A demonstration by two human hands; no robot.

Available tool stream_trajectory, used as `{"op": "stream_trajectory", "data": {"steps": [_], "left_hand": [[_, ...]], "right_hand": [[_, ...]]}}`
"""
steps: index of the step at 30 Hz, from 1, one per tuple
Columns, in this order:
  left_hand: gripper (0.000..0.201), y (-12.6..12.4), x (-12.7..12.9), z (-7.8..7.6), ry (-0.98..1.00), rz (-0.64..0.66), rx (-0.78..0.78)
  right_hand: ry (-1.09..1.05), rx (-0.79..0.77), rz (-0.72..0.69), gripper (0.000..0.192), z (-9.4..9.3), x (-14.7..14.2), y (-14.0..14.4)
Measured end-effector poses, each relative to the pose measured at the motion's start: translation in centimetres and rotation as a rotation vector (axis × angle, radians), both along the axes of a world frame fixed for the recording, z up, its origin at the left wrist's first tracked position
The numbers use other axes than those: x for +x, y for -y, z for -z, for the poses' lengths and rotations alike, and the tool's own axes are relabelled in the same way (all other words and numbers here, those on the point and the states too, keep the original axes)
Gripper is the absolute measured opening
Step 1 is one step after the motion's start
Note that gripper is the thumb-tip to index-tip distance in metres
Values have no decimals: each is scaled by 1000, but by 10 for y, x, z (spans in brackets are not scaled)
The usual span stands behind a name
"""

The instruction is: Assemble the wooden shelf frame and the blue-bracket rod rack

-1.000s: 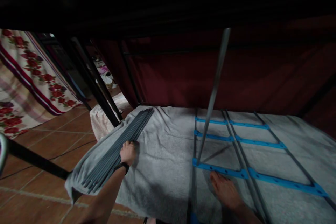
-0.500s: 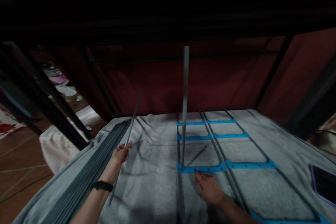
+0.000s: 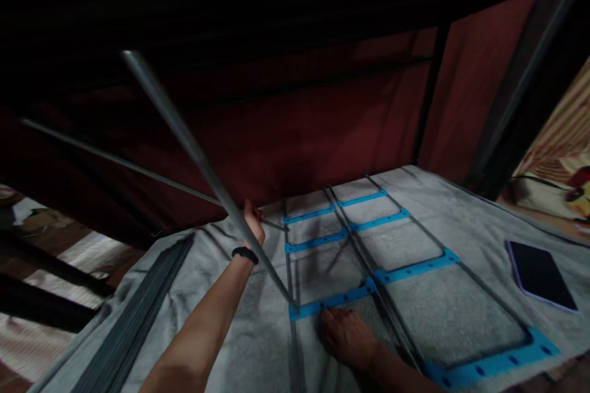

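Observation:
My left hand (image 3: 253,222) is closed round a thin grey metal rod (image 3: 124,163). The rod slants down to the right, its lower end close to the left end of a blue connector strip (image 3: 316,241) in the second row from the back. A second rod (image 3: 198,156) stands tilted left, its foot at the left end of a nearer blue strip (image 3: 334,301). My right hand (image 3: 348,334) is curled against the front edge of that nearer strip; its thumb is hidden. The strips join long rods into a ladder-like frame lying flat on grey cloth.
A bundle of grey rods (image 3: 138,319) lies at left on the grey cloth (image 3: 244,344). On the right are another ladder-like row of blue strips (image 3: 417,270) and a phone (image 3: 541,273). Dark posts (image 3: 431,95) and a dark red curtain (image 3: 318,123) stand behind.
My left hand has carried its rod forward and right, up to the frame. The standing rod now leans left in view. My right hand's fingers are more curled. The view has turned and tilted.

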State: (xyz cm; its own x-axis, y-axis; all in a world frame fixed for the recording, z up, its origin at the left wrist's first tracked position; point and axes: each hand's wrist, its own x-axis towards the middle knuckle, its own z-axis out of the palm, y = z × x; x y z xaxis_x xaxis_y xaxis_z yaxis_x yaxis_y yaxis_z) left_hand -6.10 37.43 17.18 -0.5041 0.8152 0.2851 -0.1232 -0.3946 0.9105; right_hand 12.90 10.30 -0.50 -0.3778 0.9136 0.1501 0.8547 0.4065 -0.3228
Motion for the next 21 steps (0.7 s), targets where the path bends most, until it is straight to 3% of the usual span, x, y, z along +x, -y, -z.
{"op": "stream_trajectory", "data": {"steps": [5, 10, 16, 21], "left_hand": [[45, -50, 37, 17, -56, -19, -40], [39, -80, 50, 30, -92, -9, -88], [32, -93, 50, 34, -146, 40, -104], [33, -94, 50, 42, -191, 44, -108]], "right_hand": [[-29, -51, -11, 26, 5, -1, -2], [-48, -59, -49, 26, 17, -3, -10], [-91, 120, -44, 27, 42, -8, -13], [-97, 169, -40, 22, 49, -10, -13]]}}
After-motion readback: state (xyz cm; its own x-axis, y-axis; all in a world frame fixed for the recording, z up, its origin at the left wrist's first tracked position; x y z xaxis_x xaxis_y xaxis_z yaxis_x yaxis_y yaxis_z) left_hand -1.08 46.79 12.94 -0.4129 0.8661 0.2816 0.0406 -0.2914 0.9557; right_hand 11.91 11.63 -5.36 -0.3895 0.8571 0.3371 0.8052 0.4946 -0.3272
